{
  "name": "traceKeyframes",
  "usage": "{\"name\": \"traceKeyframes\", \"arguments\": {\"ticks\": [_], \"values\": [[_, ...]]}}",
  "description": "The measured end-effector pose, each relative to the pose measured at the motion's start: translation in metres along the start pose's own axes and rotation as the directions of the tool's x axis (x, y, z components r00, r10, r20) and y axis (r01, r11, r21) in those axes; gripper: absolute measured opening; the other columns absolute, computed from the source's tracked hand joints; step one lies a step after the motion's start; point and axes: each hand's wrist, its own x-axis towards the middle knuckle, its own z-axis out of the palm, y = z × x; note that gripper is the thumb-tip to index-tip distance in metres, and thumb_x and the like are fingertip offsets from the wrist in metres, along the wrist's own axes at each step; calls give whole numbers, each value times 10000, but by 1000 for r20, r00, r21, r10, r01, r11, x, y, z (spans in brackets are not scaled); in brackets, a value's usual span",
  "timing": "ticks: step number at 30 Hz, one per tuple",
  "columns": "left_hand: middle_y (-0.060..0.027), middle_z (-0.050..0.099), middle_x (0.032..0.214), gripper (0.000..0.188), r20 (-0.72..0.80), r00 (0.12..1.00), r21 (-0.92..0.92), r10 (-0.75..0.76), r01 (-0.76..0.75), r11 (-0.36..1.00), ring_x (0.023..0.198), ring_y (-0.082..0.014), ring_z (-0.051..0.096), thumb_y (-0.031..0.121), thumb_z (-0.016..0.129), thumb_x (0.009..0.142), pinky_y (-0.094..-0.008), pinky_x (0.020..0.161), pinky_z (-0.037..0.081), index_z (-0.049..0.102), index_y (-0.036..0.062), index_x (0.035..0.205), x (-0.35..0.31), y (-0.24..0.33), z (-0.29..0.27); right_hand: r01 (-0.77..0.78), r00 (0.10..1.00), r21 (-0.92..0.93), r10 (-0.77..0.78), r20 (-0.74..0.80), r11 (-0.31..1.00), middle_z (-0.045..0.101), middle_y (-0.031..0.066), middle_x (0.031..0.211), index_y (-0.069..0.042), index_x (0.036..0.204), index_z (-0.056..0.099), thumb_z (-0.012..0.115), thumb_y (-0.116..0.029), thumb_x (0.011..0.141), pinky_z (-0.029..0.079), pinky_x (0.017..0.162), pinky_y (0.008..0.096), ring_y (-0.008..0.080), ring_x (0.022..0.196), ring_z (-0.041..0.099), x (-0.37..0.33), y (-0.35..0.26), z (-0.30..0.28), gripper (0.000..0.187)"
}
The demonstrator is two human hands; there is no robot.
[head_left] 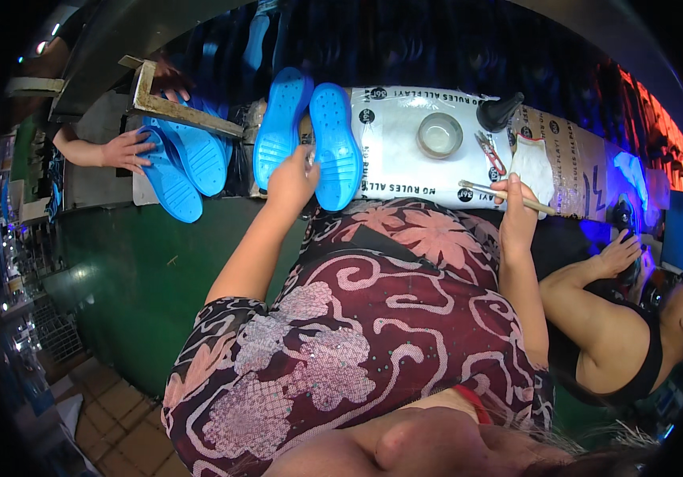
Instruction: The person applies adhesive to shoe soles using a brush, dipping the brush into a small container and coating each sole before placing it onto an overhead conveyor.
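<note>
Two bright blue shoe soles with small holes and ridges lie side by side before me, a left sole [284,119] and a right sole [335,143]. My left hand [295,176] is curled over the gap between them, near the heel ends. Its fingertips are pinched together, and what they hold is not clear. In my right hand [518,208] is a slim brush [480,188], its bristle end pointing left over the white-covered bench. A round glass bowl [439,135] stands between the soles and the brush.
Red-handled snippers [491,155], a black cone-shaped bottle [502,111] and a white cloth [532,167] lie at the bench's right. At left, another person's hand [126,151] touches more blue soles [170,175] beside a metal bracket [146,95]. Another person's arm [588,274] is at right.
</note>
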Motion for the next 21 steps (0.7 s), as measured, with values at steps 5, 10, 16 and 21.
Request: {"name": "traceKeyframes", "arguments": {"ticks": [5, 10, 16, 21], "values": [[-179, 573, 1044, 382, -484, 822, 353, 299, -129, 927, 918, -339, 573, 150, 598, 752, -423, 751, 479, 527, 35, 1109, 32, -18, -31, 25, 1000, 33, -25, -1, 999, 531, 24, 622, 11, 725, 633, 502, -314, 916, 361, 595, 225, 89, 611, 464, 2, 4, 9, 399], [-224, 596, 992, 333, -154, 975, 353, -160, 206, 913, 914, -368, 586, 198, 562, 740, -447, 756, 476, 520, -8, 999, 46, -56, -16, 22, 1000, 57, -23, 21, 998, 540, 27, 628, 10, 728, 634, 500, -310, 919, 367, 598, 222, 88, 613, 465, 4, 9, 7, 396], [-273, 607, 794, 315, -129, 966, 87, -225, 237, 968, 786, -418, 599, 231, 515, 764, -473, 731, 466, 462, -18, 950, 35, -60, -17, 20, 1000, 113, -22, 17, 993, 544, 28, 636, 17, 742, 638, 498, -302, 923, 367, 595, 221, 87, 619, 458, 4, 10, -4, 393], [-68, 618, 814, 272, 404, 826, -880, -393, 469, 80, 586, -183, 580, 192, 562, 801, -309, 552, 488, 502, 22, 1006, 15, -13, -31, 20, 998, 118, -26, 49, 993, 549, 30, 653, 9, 746, 628, 513, -304, 913, 365, 642, 226, 95, 634, 459, 4, 4, -8, 373]]}}
